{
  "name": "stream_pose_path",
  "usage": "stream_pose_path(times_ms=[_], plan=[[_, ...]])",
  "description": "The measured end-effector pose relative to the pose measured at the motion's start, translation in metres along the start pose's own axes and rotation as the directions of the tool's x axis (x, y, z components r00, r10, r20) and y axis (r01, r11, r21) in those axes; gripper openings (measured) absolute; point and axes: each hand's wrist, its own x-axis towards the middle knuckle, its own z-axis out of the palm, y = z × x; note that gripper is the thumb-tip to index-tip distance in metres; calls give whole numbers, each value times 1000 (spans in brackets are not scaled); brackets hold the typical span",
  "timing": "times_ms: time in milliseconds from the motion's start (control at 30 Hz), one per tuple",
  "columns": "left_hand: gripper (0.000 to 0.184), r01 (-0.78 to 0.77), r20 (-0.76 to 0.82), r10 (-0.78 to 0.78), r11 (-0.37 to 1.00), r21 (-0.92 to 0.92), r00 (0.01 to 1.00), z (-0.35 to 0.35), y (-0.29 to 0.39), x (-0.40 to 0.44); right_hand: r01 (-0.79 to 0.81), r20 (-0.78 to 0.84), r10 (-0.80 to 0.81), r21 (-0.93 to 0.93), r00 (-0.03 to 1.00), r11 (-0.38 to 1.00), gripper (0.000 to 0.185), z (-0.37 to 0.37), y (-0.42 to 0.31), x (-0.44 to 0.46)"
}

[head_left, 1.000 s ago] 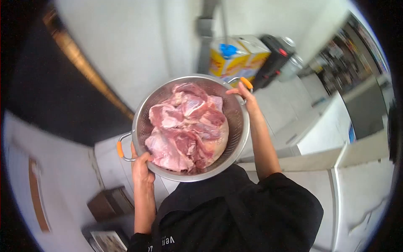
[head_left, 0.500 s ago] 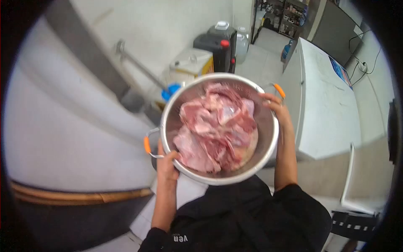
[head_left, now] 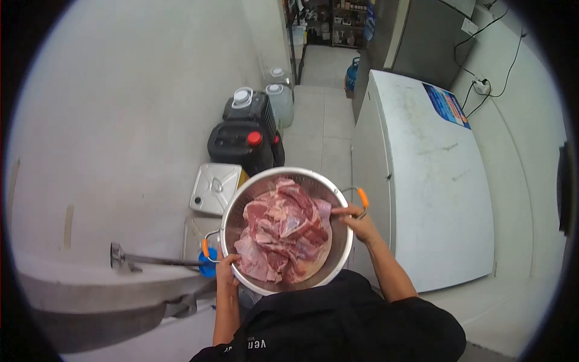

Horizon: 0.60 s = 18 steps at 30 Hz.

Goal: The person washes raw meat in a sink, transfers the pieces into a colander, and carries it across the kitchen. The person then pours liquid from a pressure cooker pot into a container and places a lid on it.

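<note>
A round metal colander [head_left: 241, 196] with perforated sides and orange-gripped handles is held in front of my body. Several large pieces of raw meat [head_left: 283, 223], pink and red with pale fat, are heaped inside it. My left hand [head_left: 227, 270] grips the rim at the lower left, just below the left handle. On the opposite side my right hand [head_left: 357, 224] is closed on the rim beside the right handle, with fingers reaching over the edge. The undersides of both grips are hidden.
A white chest freezer [head_left: 434, 193] stands close on my right. Left of the walkway are black jerrycans [head_left: 241, 145], a clear jug [head_left: 280, 104] and a square metal tin [head_left: 216, 188] along the wall. A blue gas cylinder [head_left: 352, 73] and shelves [head_left: 348, 24] lie farther ahead.
The view has swung so the walkway and freezer sit more to the left. The colander appears lower and smaller, still held in both hands with the meat inside.
</note>
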Motion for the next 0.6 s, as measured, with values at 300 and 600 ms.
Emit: stream_pose_path(times_ms=[300, 600], plan=[[76, 50, -19, -49, 996, 70, 999, 8, 8, -15, -90, 0, 90, -30, 996, 996, 29, -5, -19, 4], [80, 62, 94, -55, 996, -63, 994, 4, -1, -13, -36, -6, 36, -58, 999, 998, 20, 0, -46, -5]])
